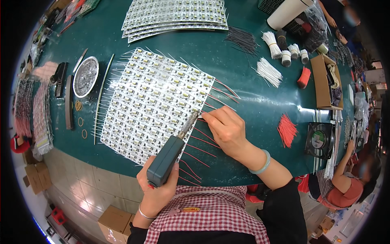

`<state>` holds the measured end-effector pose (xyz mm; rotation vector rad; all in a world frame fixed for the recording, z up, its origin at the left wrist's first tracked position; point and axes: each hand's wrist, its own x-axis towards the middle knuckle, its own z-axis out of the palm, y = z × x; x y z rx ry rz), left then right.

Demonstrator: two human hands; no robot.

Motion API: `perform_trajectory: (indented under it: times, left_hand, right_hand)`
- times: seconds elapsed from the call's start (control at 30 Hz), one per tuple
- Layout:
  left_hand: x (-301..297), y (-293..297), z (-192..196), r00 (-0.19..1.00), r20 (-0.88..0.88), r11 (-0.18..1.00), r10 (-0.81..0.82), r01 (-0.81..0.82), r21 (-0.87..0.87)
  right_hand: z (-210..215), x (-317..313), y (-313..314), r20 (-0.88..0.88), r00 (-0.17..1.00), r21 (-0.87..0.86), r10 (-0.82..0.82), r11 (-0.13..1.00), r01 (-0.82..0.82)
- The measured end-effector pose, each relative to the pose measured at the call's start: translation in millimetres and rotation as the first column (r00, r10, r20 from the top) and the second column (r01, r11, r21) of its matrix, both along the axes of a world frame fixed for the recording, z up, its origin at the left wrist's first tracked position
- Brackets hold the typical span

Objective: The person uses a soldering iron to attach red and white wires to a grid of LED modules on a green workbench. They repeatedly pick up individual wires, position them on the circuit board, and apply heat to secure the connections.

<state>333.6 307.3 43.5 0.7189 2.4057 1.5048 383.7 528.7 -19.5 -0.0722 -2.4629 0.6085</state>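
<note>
A white panel of small circuit boards [150, 101] lies tilted on the green table, with thin white wires along its left edge and red wires [206, 137] along its right edge. My left hand [156, 195] is closed round the dark green handle of a soldering gun [165, 159]. The gun's tip meets the panel's right edge, close to my right fingertips. My right hand [227, 128] pinches a wire at that same edge; the fingers mostly hide it.
A stack of similar panels [174, 18] lies at the far side. Loose red wires [287, 130], white wires [269, 72] and black wires [242, 40] lie to the right, near a fan [319, 140] and a cardboard box [321, 81]. Leftward stands a metal bowl [86, 77]. A co-worker [345, 183] sits at right.
</note>
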Motion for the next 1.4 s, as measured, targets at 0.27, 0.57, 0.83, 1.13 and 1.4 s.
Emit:
perform_trajectory:
  times: [0.27, 0.57, 0.83, 1.13, 1.4]
  left_hand:
    - [-1, -4, 3, 1.000, -0.018, 1.000, 0.013, -0.014, -0.028]
    - [4, -4, 1, 0.993, 0.089, 0.994, 0.073, -0.080, 0.077]
    - [6, -14, 3, 0.997, 0.048, 0.998, 0.059, -0.058, -0.020]
    - [13, -25, 2, 0.990, 0.121, 0.997, 0.068, -0.065, -0.031]
    - [9, -23, 2, 0.999, 0.041, 1.000, 0.016, -0.016, -0.013]
  right_hand:
    - [-5, 1, 0, 0.005, 1.000, 0.021, -0.007, 1.000, 0.007]
    - [-3, 1, -1, -0.005, 1.000, 0.010, -0.019, 1.000, 0.019]
    - [13, 7, -6, -0.087, 0.996, 0.048, -0.017, 0.999, 0.021]
    - [2, 9, -19, -0.003, 1.000, -0.067, -0.011, 0.998, 0.010]
    - [0, 7, -20, 0.017, 1.000, -0.076, -0.021, 0.997, 0.022]
